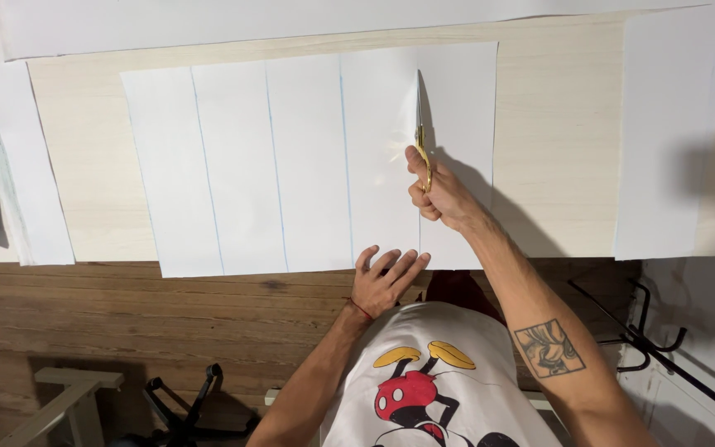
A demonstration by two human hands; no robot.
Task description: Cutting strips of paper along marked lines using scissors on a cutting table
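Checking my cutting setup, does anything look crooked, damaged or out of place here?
Nothing stands out. The lined white sheet lies flat, left hand pressing its near edge, while the gold scissors in the right hand follow the line.

Pale wooden table (pixel 556 124) under white paper sheets (pixel 291 157)

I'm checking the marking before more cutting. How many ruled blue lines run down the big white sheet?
4. On the big white sheet, three uncut lines sit left of centre; the fourth lies under the scissors in the right hand.
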